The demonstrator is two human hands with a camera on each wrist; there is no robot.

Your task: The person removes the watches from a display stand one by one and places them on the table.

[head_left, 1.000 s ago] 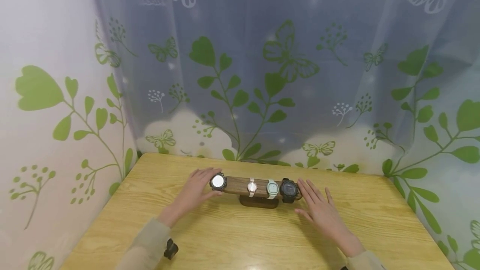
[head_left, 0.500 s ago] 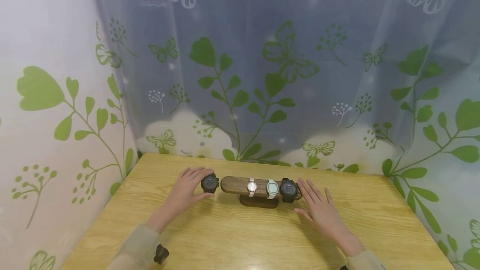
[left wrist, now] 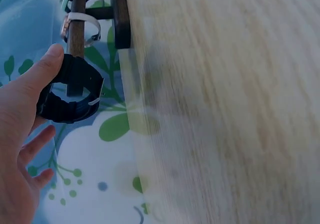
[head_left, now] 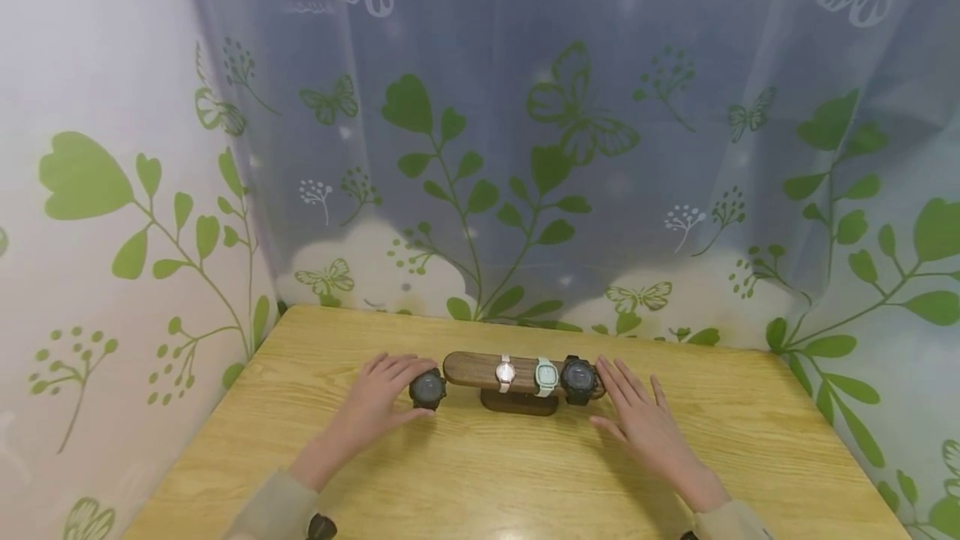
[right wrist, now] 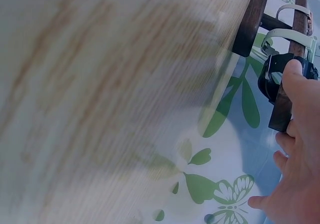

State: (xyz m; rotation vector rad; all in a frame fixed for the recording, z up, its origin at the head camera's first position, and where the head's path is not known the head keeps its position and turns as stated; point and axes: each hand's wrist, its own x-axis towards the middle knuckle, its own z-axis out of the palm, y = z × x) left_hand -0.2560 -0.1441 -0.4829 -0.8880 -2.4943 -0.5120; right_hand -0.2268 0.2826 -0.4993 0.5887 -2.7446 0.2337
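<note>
My left hand [head_left: 378, 398] pinches a black watch [head_left: 428, 390] by thumb and fingers, just off the left end of a dark wooden watch stand [head_left: 465, 368]. In the left wrist view, the black watch [left wrist: 62, 109] has its strap closed in a loop, and the bar's end shows through it. On the bar sit a small watch with a pale strap [head_left: 506, 372], a mint-green watch [head_left: 547, 377] and a second black watch [head_left: 578, 379] at the right. My right hand [head_left: 647, 427] touches the bar's right end beside that watch, its fingers mostly straight.
The stand's base [head_left: 519, 402] rests on a light wooden table [head_left: 480, 473]. Behind and to the sides hang curtains [head_left: 480, 148] printed with leaves and butterflies. A dark object [head_left: 322, 527] is at the left sleeve.
My left hand has drawn the black watch leftward off the bar's end, then brought it slightly back right and nearer to me. Its face has turned from bright to dark. My right hand stays put.
</note>
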